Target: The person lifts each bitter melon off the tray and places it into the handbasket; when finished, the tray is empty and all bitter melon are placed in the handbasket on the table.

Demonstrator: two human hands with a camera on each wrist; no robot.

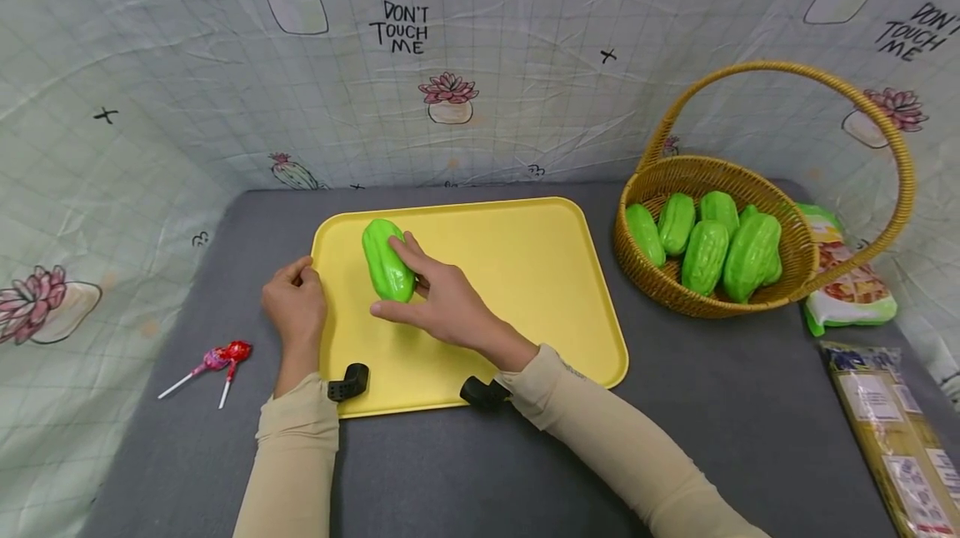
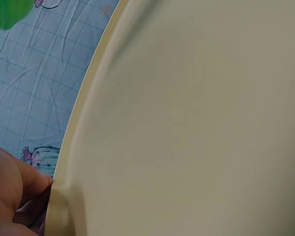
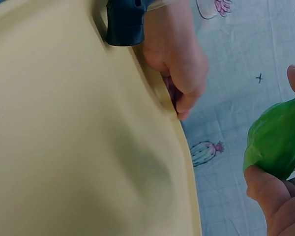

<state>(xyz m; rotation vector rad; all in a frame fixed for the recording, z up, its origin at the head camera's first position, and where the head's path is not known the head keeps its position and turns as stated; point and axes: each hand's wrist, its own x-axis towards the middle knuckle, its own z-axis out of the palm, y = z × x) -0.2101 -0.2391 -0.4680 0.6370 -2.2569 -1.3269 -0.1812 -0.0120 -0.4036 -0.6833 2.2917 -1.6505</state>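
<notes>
My right hand (image 1: pixel 450 301) holds a glossy green, ribbed, oblong vegetable (image 1: pixel 386 263) above the left part of the yellow tray (image 1: pixel 517 271). Its exact kind is unclear. In the right wrist view, thumb and fingers wrap around the vegetable (image 3: pixel 275 140) at the right edge. My left hand (image 1: pixel 296 305) grips the tray's left rim, its fingers curled at the edge. The left wrist view shows that hand (image 2: pixel 12 191) at the tray's rim (image 2: pixel 64 162), with the tray surface filling most of the picture.
A wicker basket (image 1: pixel 637 276) with a tall handle stands at the back right, holding several similar green vegetables (image 1: pixel 705 255). Beside it lie a green-and-white food packet (image 1: pixel 847 280) and a long clear-wrapped package (image 1: pixel 892 430). Two lollipops (image 1: pixel 215 359) lie left of the tray.
</notes>
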